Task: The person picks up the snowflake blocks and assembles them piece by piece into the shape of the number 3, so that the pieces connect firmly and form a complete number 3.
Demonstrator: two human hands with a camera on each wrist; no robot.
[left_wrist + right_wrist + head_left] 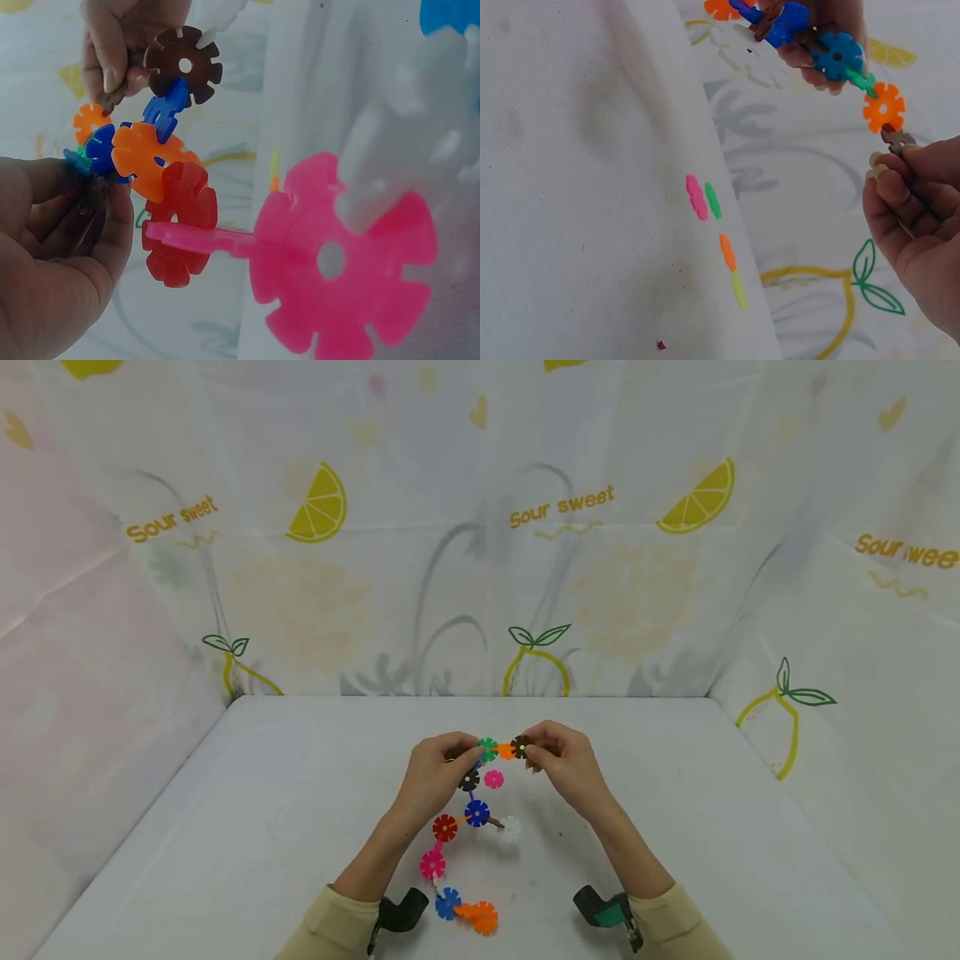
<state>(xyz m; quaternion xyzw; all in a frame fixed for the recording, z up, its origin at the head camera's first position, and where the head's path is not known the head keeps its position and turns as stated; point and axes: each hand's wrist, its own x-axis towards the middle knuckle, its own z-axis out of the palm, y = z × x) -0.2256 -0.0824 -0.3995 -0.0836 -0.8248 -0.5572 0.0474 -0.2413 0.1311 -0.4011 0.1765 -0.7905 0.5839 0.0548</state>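
A chain of coloured slotted plastic discs hangs between and below the two hands. My left hand (435,772) pinches it near a green disc (487,748). With thumb and fingers, my right hand (568,764) holds a brown disc (521,747) joined to an orange disc (506,752) beside the green one. Lower down come a dark blue disc (477,813), a red disc (445,827), a pink disc (432,864) and a blue disc (448,903). A white disc (510,829) branches off to the right. The left fingers partly hide the upper chain.
Loose discs lie on the white table (645,827): a pink disc (696,197), a green disc (713,200), an orange disc (728,252) and a yellow disc (739,289). Printed cloth (480,568) walls the back and sides. Dark camera mounts (403,910) sit at both wrists.
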